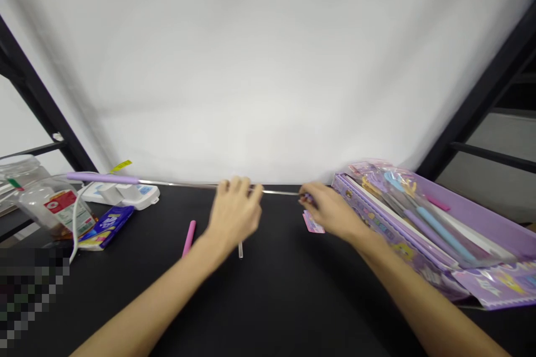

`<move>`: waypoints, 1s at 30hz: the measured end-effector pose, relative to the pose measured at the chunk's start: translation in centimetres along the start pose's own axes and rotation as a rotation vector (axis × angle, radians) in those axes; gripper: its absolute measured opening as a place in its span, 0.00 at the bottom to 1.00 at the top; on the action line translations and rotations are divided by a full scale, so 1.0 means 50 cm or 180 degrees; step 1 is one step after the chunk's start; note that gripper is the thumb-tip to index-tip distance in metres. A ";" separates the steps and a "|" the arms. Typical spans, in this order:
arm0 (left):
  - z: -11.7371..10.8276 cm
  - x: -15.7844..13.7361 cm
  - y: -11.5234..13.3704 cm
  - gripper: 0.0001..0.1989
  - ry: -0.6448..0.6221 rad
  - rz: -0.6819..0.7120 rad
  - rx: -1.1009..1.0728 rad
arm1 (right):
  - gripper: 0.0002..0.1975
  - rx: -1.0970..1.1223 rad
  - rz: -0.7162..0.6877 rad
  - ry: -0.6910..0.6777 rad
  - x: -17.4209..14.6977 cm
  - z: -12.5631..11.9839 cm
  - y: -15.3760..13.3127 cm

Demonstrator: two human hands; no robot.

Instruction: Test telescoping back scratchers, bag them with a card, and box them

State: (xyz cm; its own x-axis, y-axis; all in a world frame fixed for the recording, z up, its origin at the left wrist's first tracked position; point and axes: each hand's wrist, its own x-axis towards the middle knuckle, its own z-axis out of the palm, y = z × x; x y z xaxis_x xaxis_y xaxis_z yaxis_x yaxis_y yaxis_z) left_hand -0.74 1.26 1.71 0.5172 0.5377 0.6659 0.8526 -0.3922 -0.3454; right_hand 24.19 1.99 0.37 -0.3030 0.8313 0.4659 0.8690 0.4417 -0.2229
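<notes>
A long thin telescopic rod (176,184), silvery with a purple grip (103,178) at its left end, stretches across the back of the black table. My left hand (237,212) is closed around the middle of it, fingers curled over the metal. At the right end, my right hand (329,209) pinches a small purple piece, mostly hidden by the fingers. A pink and white card (313,222) shows just below that hand. On the table, a pink stick (189,239) and a short metal tube (240,250) lie near my left wrist, partly covered by the arm.
At the right stands a purple patterned box (377,228) holding several wrapped sticks with purple and blue grips. To the left are a clear plastic jar (54,201), a blue packet (109,226), a white power strip (144,196) and a white cable. Behind hangs a white sheet (268,67).
</notes>
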 end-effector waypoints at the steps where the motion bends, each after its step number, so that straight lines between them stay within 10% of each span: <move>1: 0.001 -0.001 0.014 0.14 -0.0018 0.0170 -0.0166 | 0.06 -0.0046 -0.0081 -0.0042 0.001 0.004 -0.013; 10: -0.003 -0.022 -0.081 0.10 -0.0184 -0.0660 0.0194 | 0.04 -0.0473 0.0451 0.0261 -0.004 -0.028 0.038; 18: -0.009 -0.016 0.007 0.19 -0.0314 0.0048 -0.0327 | 0.05 -0.0279 0.0244 0.0089 -0.004 -0.001 -0.041; 23: -0.010 -0.015 -0.037 0.10 -0.0315 -0.0548 -0.0043 | 0.06 -0.0299 0.0332 0.0204 0.000 -0.010 0.000; 30: 0.006 -0.035 0.022 0.19 -0.0500 -0.0146 -0.0313 | 0.06 -0.0187 0.0008 0.0071 -0.005 0.012 -0.101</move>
State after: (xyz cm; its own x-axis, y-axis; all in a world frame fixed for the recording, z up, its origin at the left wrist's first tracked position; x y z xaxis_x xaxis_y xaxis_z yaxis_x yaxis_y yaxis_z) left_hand -0.68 0.10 -0.05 0.4899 0.6637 0.5652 0.8680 -0.4316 -0.2456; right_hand 19.64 -0.24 0.84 -0.2926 0.8243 0.4847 0.8914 0.4185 -0.1736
